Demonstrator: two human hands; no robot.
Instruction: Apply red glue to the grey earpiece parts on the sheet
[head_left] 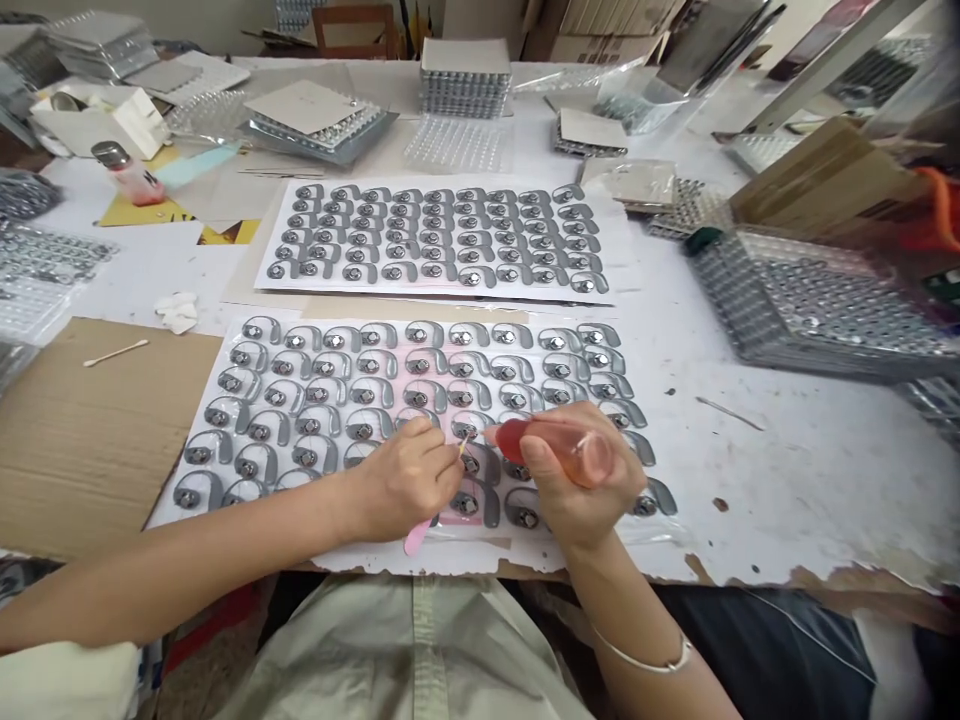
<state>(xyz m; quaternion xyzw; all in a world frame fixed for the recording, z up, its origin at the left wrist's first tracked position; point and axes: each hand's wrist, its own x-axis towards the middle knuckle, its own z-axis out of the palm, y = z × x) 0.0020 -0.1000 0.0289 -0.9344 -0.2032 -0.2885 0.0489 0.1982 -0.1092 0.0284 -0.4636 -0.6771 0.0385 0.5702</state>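
Observation:
A white sheet [675, 540] in front of me carries several rows of small grey hook-shaped parts [315, 395] with shiny round centres. My left hand [409, 480] rests on its near edge, fingers pinched on a thin pink-handled stick [417, 536] whose tip points at the parts. My right hand [585, 480] is wrapped round a small orange-red squeeze bottle [555, 448], lying sideways with its nozzle aimed left toward the stick's tip. A silver bangle [649, 662] is on my right wrist.
A second sheet of the same grey parts [442, 238] lies farther back. Brown cardboard [82, 440] with a cotton swab [116, 352] is at left. Stacked clear trays of parts [810, 310] stand at right, more trays [465, 80] and a pink bottle [131, 175] at the back.

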